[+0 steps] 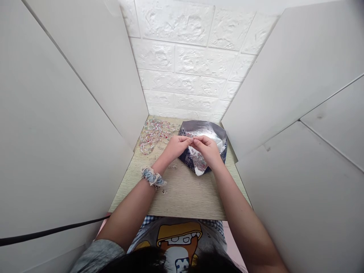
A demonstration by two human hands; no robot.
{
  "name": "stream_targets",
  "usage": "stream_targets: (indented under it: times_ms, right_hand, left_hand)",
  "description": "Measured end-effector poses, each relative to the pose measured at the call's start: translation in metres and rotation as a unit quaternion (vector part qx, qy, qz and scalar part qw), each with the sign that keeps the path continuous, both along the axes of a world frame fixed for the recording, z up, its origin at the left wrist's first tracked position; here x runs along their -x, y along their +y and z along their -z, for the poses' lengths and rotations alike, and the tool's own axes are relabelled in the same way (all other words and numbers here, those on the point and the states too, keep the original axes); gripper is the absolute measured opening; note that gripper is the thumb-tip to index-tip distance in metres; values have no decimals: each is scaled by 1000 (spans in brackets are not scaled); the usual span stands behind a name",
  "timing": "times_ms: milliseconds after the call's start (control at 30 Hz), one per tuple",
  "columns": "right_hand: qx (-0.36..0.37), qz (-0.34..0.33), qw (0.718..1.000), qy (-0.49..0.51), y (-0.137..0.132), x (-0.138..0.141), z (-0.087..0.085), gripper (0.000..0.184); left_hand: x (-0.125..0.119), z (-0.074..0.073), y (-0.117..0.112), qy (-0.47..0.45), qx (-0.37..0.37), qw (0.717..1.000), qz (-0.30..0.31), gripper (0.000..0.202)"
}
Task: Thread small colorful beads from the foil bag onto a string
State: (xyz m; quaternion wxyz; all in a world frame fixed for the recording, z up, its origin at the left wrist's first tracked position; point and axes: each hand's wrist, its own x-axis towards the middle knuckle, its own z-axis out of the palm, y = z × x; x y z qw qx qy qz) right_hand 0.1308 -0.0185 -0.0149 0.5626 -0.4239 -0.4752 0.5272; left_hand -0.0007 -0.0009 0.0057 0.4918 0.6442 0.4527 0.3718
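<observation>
My left hand (179,145) and my right hand (207,148) meet fingertip to fingertip above an open bag (218,132) with a silver lining and dark patterned outside. Both hands are closed in a pinch; whatever lies between the fingertips is too small to make out. Small multicoloured beads (197,159) show inside the bag, below my hands. Left of the bag lies a heap of beaded strands (155,134) in pink, white and pale green. A blue scrunchie with lace edging (153,177) circles my left wrist.
Everything rests on a narrow wooden tabletop (184,197). A few tiny loose pieces (164,192) lie near my left wrist. White panels (93,76) rise on both sides, and a white brick-patterned wall (184,60) stands behind. A black cable (57,229) runs in at lower left.
</observation>
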Motion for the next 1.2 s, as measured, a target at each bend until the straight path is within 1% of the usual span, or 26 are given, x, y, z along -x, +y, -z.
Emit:
stream_targets:
  times_ms: [100,233,400,500,700,833,933,1000,1067,1133,1167,1200]
  right_hand:
    - [-30,20,999,-29,-1,0,-1,11]
    - [-69,52,995,-58,-2,0,-5,9]
    - [-95,73,989,-86,-5,0,-8,7]
    - [-111,70,987,-91,-5,-1,-9,8]
    - [-88,51,994,-51,-5,0,-8,8]
    - [-120,33,989,-78,-5,1,-7,7]
    - [-166,52,972,-157,-4,-1,-6,8]
    - [-193,79,955,-210,-2,-2,-5,8]
    - [-214,111,936,-257,-3,0,-8,9]
    - [-237,166,908,-303,-13,6,-19,10]
    - [-254,211,889,-316,-23,10,-28,9]
    - [-267,231,875,-331,-36,15,-38,9]
  left_hand:
    - [-1,1,0,-28,41,999,15,31]
    - [-2,0,-2,-85,99,991,40,31]
    - [-3,0,-3,-129,141,980,53,31]
    - [-3,1,-4,-156,157,973,68,31]
    - [-1,1,-3,-195,178,959,101,21]
    - [0,-1,-3,-217,199,949,117,15]
    - [-1,-2,-4,-205,199,952,109,20]
    - [-1,-1,-4,-184,173,962,103,24]
    - [-1,0,-3,-171,146,969,106,26]
    - [-1,1,-3,-168,137,971,107,26]
    - [0,1,-3,-169,137,971,102,25]
    - [0,1,-3,-171,138,971,94,25]
